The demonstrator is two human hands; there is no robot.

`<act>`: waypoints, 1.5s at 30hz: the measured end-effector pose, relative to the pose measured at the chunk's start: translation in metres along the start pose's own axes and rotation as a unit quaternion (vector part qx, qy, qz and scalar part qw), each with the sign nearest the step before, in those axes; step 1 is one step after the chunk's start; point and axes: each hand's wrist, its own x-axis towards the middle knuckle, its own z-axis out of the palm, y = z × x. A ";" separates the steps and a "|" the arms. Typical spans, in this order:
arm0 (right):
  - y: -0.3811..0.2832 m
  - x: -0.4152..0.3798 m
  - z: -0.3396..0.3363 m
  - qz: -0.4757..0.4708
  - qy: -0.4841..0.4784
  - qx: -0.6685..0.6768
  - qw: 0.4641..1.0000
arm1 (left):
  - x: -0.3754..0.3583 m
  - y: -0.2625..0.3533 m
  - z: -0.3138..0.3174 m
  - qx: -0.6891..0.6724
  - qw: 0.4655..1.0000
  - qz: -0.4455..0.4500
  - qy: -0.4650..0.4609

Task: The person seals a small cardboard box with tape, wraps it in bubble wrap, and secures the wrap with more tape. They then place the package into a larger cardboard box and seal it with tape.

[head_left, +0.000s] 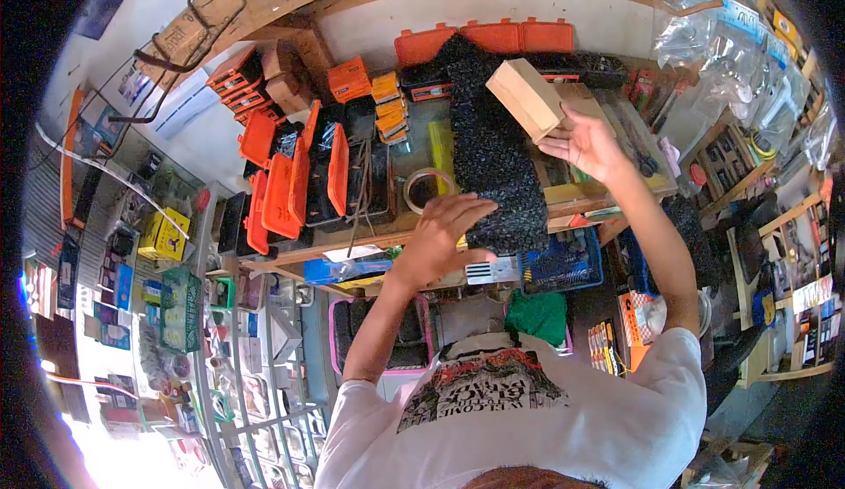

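Observation:
A plain brown cardboard box (525, 98) is tilted up over the counter, gripped at its lower right end by my right hand (584, 144). My left hand (447, 235) holds nothing; its fingers are stretched out, with the thumb apart. Below and between the hands, a black, rough-textured mat (500, 172) runs from the back of the counter to its front edge. My left fingertips overlap the mat in this view. Just behind my left hand lies a roll of tape (426, 191).
Orange-lidded cases (283, 198) stand open on the left of the counter (370, 244). Orange boxes (236, 80) and yellow packets (389, 106) sit behind them. A blue basket (572, 264) is under the front edge. Metal hooks (176, 53) jut out at upper left; clear bags (691, 40) hang at right.

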 end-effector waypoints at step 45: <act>0.115 -0.104 0.128 -0.076 -0.087 0.161 0.980 | 0.019 0.042 0.024 -0.368 0.856 -0.171 0.322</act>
